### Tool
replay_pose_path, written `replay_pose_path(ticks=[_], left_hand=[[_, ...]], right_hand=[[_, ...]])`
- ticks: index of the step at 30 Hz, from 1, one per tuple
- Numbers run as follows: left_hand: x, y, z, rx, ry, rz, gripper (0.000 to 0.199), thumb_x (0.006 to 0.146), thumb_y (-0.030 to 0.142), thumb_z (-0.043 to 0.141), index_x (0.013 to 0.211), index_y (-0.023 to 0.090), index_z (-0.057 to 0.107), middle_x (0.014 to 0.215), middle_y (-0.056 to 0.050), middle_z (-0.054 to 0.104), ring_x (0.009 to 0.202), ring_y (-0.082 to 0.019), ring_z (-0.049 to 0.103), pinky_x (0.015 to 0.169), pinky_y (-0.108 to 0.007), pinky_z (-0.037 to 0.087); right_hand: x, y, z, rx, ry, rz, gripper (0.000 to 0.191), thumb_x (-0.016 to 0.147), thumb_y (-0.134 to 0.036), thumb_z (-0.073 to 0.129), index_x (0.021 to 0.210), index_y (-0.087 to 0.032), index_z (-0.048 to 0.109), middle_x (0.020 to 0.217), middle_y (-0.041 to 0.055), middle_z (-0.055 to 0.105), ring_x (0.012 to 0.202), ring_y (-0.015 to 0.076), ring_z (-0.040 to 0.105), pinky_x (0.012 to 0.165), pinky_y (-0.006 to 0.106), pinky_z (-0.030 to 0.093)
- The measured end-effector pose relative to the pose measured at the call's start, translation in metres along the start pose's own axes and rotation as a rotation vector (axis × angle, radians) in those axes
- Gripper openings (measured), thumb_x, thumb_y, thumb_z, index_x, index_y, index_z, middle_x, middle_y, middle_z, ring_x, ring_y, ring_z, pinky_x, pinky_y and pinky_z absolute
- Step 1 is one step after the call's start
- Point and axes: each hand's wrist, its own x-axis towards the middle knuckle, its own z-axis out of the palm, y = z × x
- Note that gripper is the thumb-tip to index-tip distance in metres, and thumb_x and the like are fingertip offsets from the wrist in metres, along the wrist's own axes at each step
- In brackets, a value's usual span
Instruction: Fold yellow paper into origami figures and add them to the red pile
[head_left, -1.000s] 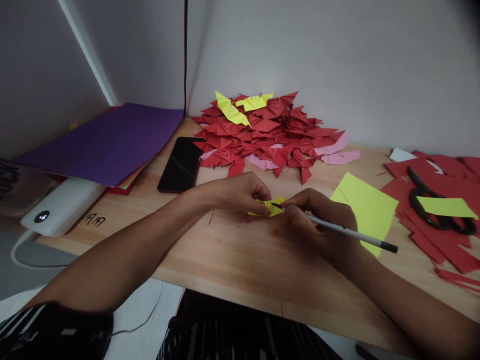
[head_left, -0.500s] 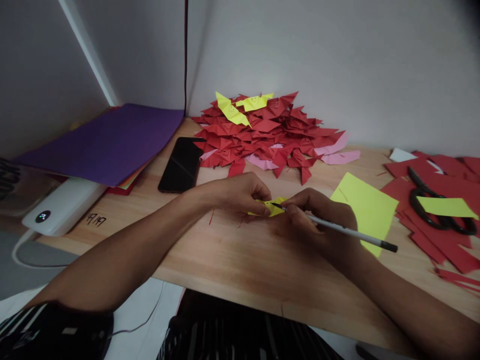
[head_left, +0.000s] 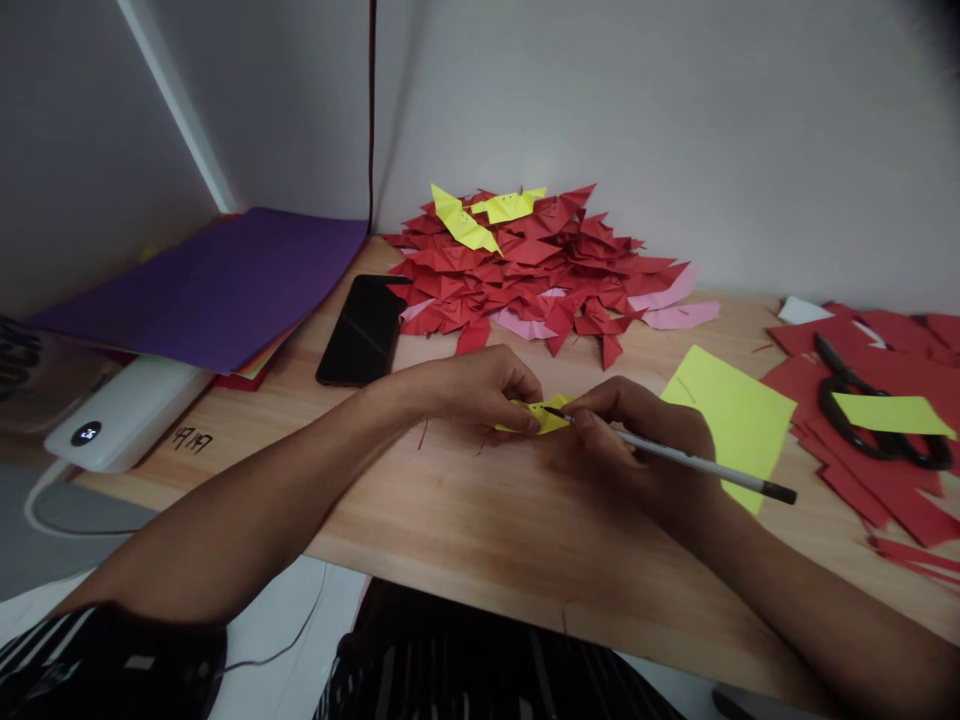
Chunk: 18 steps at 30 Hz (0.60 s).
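Between my hands is a small folded yellow paper piece (head_left: 551, 418), partly covered by fingers. My left hand (head_left: 491, 388) pinches its left end against the wooden table (head_left: 465, 510). A slim pen with a white barrel and black end (head_left: 697, 466) is gripped in my right hand (head_left: 637, 430). The pen's dark tip meets the yellow paper, where a small dark mark shows. Just right of my right hand lies a flat yellow sheet (head_left: 739, 415).
Folded red, pink and yellow papers form a heap (head_left: 525, 265) by the wall. A black phone (head_left: 362, 330), purple sheets (head_left: 247, 280) and a white power bank (head_left: 127, 415) sit left. Black scissors (head_left: 862, 410) rest on red paper (head_left: 900, 490) at right, under a yellow strip (head_left: 892, 412).
Almost nothing differs. The pen has shifted very slightly in my right hand's grip; the left hand and the yellow paper stay in place.
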Motion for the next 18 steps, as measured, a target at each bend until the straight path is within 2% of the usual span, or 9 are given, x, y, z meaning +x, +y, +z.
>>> replay_pose_path(ticks=[18], left_hand=[[0.0005,-0.0009,-0.0006,0.041,0.005,0.03,0.019,0.078,0.028,0.061,0.071,0.01,0.063,0.057,0.003,0.05,0.051,-0.005,0.039,0.047,-0.018,0.026]], right_hand=[[0.0,-0.0009,-0.0001,0.028,-0.011,-0.014,0.011,0.085,-0.027,0.055,0.079,-0.021,0.062,0.055,-0.0031,0.06,0.042,0.0081,0.048,0.041,0.019,0.035]])
